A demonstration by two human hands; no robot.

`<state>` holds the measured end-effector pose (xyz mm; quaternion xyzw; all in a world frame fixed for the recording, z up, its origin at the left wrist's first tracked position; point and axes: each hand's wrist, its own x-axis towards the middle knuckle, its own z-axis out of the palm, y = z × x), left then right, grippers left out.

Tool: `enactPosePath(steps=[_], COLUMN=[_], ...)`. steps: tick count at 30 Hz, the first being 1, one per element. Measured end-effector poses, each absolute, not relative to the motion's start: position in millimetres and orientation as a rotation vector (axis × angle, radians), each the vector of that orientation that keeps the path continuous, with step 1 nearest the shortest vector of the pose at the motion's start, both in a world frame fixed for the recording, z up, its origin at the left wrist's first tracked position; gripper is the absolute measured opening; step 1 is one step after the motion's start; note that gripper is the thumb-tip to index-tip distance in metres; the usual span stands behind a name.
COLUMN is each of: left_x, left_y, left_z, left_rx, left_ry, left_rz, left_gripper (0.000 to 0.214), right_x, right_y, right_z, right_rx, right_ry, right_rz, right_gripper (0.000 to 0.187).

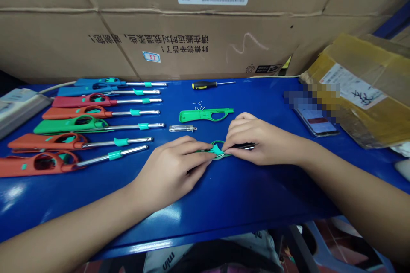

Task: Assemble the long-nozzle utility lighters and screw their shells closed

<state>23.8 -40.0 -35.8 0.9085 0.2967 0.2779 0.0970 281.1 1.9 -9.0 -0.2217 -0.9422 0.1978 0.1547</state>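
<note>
Both hands grip a green lighter (218,148) low over the blue table, its inner parts showing near the trigger opening. My left hand (179,164) pinches its left part, covering much of the handle. My right hand (253,138) is closed around its right part, where a dark rod (245,146) sticks out beneath the fingers. Just beyond them lies a loose green handle half (198,115) with an oval opening. A clear fuel tank (182,128) rests between that half and my left hand. Small springs or wires (199,106) are scattered behind the handle half.
Several long-nosed lighters (77,126) in blue, red, orange and green lie in a row at left. A black-and-yellow screwdriver (205,85) lies at the back. Cardboard (153,25) walls the rear. A phone (315,117) and a taped box (355,89) sit at right, a power strip (22,106) at left.
</note>
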Motion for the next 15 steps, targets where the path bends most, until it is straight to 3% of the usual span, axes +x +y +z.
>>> enactPosePath(steps=[15], left_x=[24.8], left_y=[-39.5], left_z=[-37.2], left_rx=[2.705], left_ry=[0.902], left_rz=[0.819], left_gripper=[0.024], right_x=[273.8], right_y=[-4.3], right_z=[-10.6], right_rx=[-0.690], right_ry=[-2.702], right_rz=[0.447], right_gripper=[0.014])
